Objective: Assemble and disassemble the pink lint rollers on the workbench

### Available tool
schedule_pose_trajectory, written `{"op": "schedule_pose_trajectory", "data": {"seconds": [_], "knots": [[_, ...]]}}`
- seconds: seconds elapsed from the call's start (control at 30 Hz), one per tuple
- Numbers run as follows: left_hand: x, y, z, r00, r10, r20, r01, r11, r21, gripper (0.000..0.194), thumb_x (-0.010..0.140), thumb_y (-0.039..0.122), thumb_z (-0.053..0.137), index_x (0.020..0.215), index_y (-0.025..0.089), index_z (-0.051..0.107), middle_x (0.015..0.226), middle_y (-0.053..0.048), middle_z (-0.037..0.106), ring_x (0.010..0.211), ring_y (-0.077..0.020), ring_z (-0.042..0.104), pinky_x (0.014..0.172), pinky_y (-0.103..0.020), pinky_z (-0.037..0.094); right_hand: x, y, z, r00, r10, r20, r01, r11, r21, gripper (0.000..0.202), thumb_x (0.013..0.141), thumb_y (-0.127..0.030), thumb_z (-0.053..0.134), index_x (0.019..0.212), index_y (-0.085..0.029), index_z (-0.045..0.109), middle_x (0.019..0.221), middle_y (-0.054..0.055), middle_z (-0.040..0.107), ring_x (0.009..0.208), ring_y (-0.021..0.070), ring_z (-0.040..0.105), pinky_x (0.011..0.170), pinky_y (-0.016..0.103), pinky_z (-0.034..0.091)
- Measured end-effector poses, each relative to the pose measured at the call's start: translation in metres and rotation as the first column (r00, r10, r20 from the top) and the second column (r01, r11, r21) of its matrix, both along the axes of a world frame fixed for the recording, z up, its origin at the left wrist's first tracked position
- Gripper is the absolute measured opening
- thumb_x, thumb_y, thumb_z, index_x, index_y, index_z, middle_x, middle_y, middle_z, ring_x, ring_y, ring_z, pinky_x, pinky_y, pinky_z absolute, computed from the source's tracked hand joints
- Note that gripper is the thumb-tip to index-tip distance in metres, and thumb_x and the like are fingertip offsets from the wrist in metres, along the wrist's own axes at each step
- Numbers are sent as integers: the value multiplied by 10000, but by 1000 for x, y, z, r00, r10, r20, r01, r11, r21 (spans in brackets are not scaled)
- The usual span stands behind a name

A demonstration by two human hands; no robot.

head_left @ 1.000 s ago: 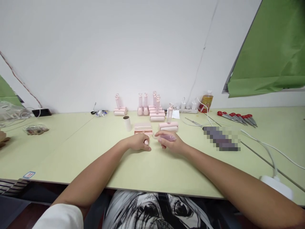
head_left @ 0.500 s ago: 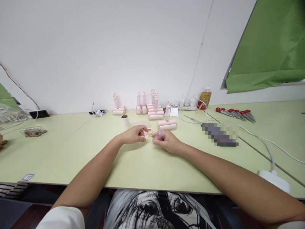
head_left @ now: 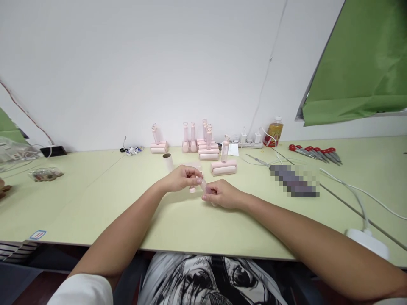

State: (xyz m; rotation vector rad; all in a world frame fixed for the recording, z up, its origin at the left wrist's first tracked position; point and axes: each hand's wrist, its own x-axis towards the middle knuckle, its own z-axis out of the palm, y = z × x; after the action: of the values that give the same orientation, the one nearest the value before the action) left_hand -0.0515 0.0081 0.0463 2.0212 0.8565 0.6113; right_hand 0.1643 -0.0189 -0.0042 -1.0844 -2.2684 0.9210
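Note:
My left hand (head_left: 180,178) and my right hand (head_left: 222,195) meet over the middle of the pale green table (head_left: 95,199). Together they pinch a small clear-pink tube-like handle (head_left: 204,186), the left at its upper end, the right around its lower end. A small pink piece (head_left: 192,190) lies on the table just under my left fingers. Right behind the hands stands a pink lint roller (head_left: 224,164) on its base, and a cardboard tube (head_left: 167,161) stands upright to the left.
Several more pink lint rollers (head_left: 203,146) stand in a group by the wall. Red-handled screwdrivers (head_left: 314,153), a yellow bottle (head_left: 274,132), a power strip (head_left: 249,144) and white cables (head_left: 356,190) lie to the right. A plastic bag (head_left: 44,173) sits far left.
Both hands lifted slightly off the table and came together. The clear-pink handle, first lying in my right hand alone, is now held by both hands and tilted upright.

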Motion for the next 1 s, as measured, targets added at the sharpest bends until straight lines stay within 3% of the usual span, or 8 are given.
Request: {"op": "schedule_pose_trajectory", "data": {"seconds": [0.13, 0.27, 0.37, 0.47, 0.53, 0.73, 0.83, 1.0], "knots": [[-22, 6, 12, 996, 78, -48, -76, 996, 36, 329, 751, 404, 653, 971, 160, 633, 634, 36, 478, 590, -92, 447, 567, -225, 377, 0, 0, 0, 1000, 3, -19, -3, 1000, 28, 416, 797, -508, 590, 601, -186, 413, 559, -59, 372, 528, 89, 326, 505, 238, 237], [-52, 18, 20, 938, 320, -129, -303, 943, 137, 280, 685, 326, 666, 917, 175, 625, 703, 25, 505, 630, -99, 476, 551, -216, 373, 0, 1, 1, 1000, -2, -19, 2, 1000, 9, 403, 802, -494, 586, 608, -186, 413, 580, -61, 328, 540, 88, 309, 510, 238, 233], [-54, 21, 19, 933, 359, 33, -360, 933, 26, 272, 666, 327, 677, 874, 176, 588, 684, 31, 509, 558, -76, 440, 502, -206, 331, 0, 1, 0, 1000, -8, -15, 9, 1000, 23, 399, 801, -484, 590, 606, -185, 413, 583, -62, 330, 542, 87, 311, 512, 239, 232], [-37, 13, 18, 911, 280, 301, -258, 960, -114, 337, 651, 335, 723, 882, 176, 536, 635, 55, 460, 478, -44, 378, 459, -197, 287, 0, 1, -1, 1000, 1, 12, -1, 1000, 29, 424, 788, -495, 609, 590, -185, 397, 551, -65, 369, 527, 84, 324, 507, 239, 233], [-23, 5, 17, 912, 223, 345, -178, 971, -157, 367, 644, 341, 748, 889, 169, 534, 621, 61, 438, 464, -35, 364, 442, -190, 261, -1, 1, -2, 999, 10, 37, -11, 999, 31, 439, 778, -513, 620, 585, -185, 401, 531, -64, 405, 517, 85, 340, 501, 237, 241], [5, -10, 4, 971, 47, 233, 11, 971, -239, 332, 660, 310, 761, 886, 146, 582, 624, 49, 449, 524, -44, 384, 460, -185, 265, -2, -2, -2, 999, 23, 45, -25, 998, 56, 433, 794, -521, 601, 584, -189, 419, 502, -56, 458, 490, 87, 356, 483, 237, 250], [8, -8, -2, 975, 33, 221, 23, 969, -247, 369, 664, 332, 759, 940, 150, 594, 651, 45, 446, 549, -54, 402, 476, -194, 313, -3, -3, -2, 999, 26, 20, -26, 999, 40, 423, 793, -511, 602, 585, -192, 420, 498, -50, 485, 474, 88, 366, 478, 238, 262], [11, -6, -9, 990, 0, 140, 20, 990, -139, 360, 720, 406, 713, 934, 146, 587, 719, 6, 532, 593, -86, 505, 508, -223, 422, -4, -2, -7, 995, -34, -90, 33, 999, -14, 422, 828, -509, 564, 590, -196, 408, 501, -41, 503, 484, 99, 410, 490, 239, 296]]}}
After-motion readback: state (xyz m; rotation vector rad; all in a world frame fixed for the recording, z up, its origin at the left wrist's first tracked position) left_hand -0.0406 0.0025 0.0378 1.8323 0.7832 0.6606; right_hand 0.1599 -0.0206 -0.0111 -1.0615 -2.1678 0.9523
